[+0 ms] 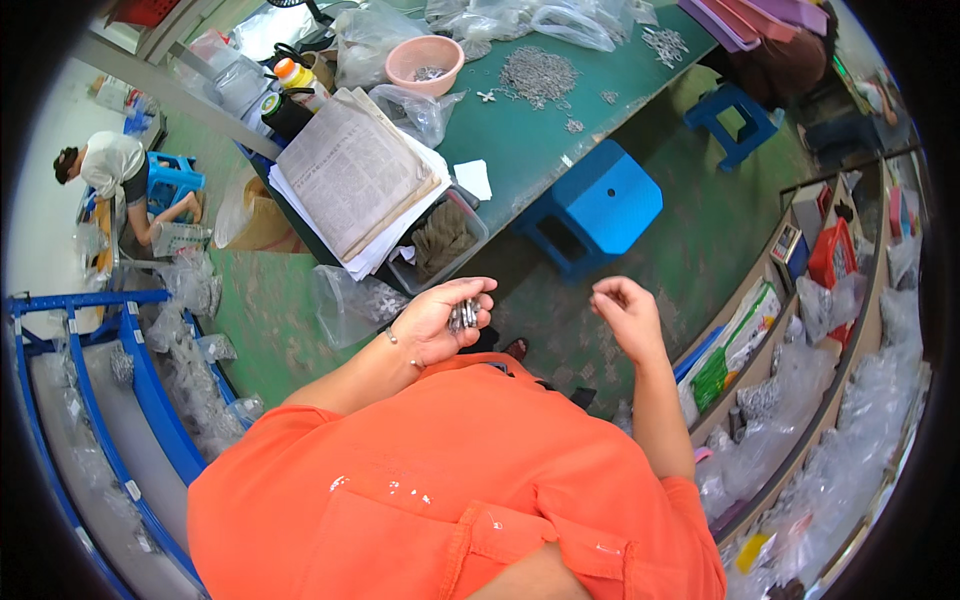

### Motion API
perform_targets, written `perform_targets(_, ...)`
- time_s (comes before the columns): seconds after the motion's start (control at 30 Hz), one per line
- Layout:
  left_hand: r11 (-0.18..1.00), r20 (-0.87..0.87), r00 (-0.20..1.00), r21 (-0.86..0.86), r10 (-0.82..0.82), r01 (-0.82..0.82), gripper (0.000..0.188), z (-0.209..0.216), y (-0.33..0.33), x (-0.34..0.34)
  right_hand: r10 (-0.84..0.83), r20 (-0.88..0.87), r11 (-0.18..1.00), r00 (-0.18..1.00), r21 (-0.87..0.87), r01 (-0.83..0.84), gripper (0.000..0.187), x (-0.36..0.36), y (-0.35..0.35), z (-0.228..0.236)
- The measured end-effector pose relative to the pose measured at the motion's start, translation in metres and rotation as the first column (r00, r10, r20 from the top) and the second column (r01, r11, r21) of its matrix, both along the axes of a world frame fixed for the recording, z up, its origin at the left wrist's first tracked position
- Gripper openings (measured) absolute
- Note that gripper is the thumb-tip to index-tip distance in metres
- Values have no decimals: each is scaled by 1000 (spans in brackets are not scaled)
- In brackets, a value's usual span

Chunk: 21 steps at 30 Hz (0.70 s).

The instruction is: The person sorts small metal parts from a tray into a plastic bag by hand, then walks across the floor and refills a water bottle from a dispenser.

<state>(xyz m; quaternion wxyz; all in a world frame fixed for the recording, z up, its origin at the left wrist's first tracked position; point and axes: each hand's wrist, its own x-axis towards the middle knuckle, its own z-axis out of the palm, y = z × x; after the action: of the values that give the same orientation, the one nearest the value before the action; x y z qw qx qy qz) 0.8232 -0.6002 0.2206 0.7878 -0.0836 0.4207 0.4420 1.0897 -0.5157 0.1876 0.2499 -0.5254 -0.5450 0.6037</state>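
Of the two bare hands, the left hand [430,325], at the centre of the frame, is turned palm up, its fingers curled in over a small cluster of silvery metal pieces [464,315]; the fingers cover part of them, so their exact shape and count cannot be told. The right hand [628,305], right of centre, hangs in the air with loosely bent fingers; its palm is hidden, so whether anything is in it cannot be told. At the top centre, a green tabletop [625,75] runs out of view, bearing a heap of small silvery metal bits [538,78] too fine to make out singly and a round pink plastic bowl [442,88] whose contents show only in part. A yellowed newspaper [350,175] tops a stack of papers left of these, overlapping a bin with dark cloth [443,238]. Below, the orange shirt [420,450] hides most of the floor nearest the person
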Motion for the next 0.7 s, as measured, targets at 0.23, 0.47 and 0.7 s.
perform_targets(0.23, 982, 16, 982, -13, 186, -186, 17, -25, 42, -21, 112, -12, 992, 994, -57, -113, 16, -80, 87, -15)
perform_targets(0.47, 918, 14, 920, 63, 391, -391, 33, -6, 55, -54, 117, 87, 993, 989, 9, -118, 27, -137, 193, -80)
perform_targets(0.7, 768, -58, 772, -72, 633, -636, 24, -14, 54, -55, 147, 215, 981, 966, -159, -114, 34, -221, 287, -130)
